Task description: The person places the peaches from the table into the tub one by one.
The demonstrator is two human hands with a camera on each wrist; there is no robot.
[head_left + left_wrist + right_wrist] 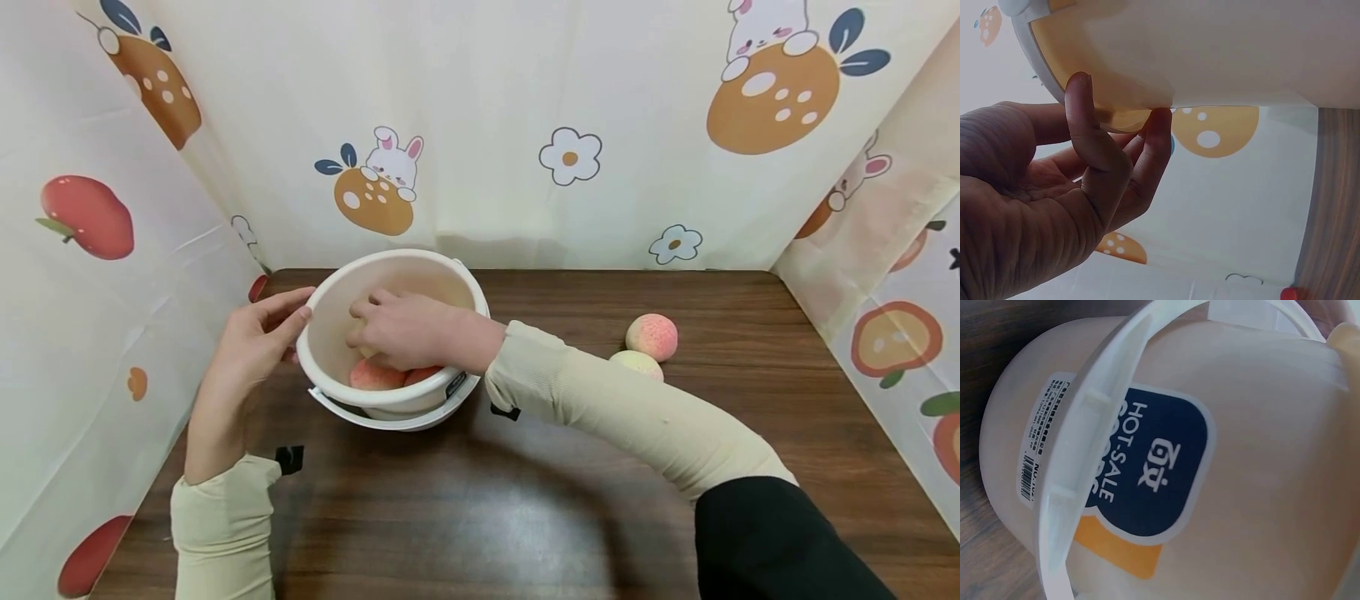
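Apparently, peaches are being gathered into a white bucket at the left rear of the wooden counter: reddish peaches lie inside it, while a pink peach and a pale peach sit beside each other to its right. The right hand dips in over the near-right rim, arm stretched across, its curled fingers partly hidden, so I cannot tell whether they grip anything; the left hand holds the rim's left side with bent fingers. Next would call for lifting clear and reaching rightward.
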